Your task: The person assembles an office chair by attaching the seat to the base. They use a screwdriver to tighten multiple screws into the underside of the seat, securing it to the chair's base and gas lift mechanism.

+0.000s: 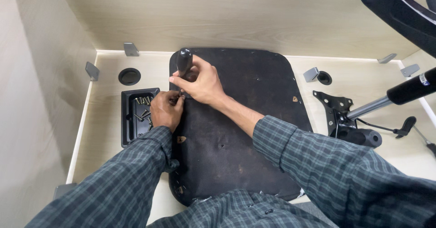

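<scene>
On black seat base (pixel 245 132), hands (pixel 181 96) around screwdriver (pixel 183 62); black screw tray (pixel 129 119) beside

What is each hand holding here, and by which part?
The right hand holds a screwdriver by its black handle. The left hand pinches near the tip, against the seat panel; what it holds cannot be told.

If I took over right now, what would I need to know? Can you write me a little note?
Right hand: gripping the black handle of a screwdriver, held upright at the left edge of the black seat base.
Left hand: fingertips pinched at the screwdriver's tip, steadying something too small to make out.
Things: seat base lies underside up on the pale desk. Black tray of screws sits just left of it. Metal chair mechanism with its lever lies to the right, unattached.
Done: nothing fixed to the seat yet that shows.
Left: probably finishing this screw; mechanism not yet mounted.
</scene>
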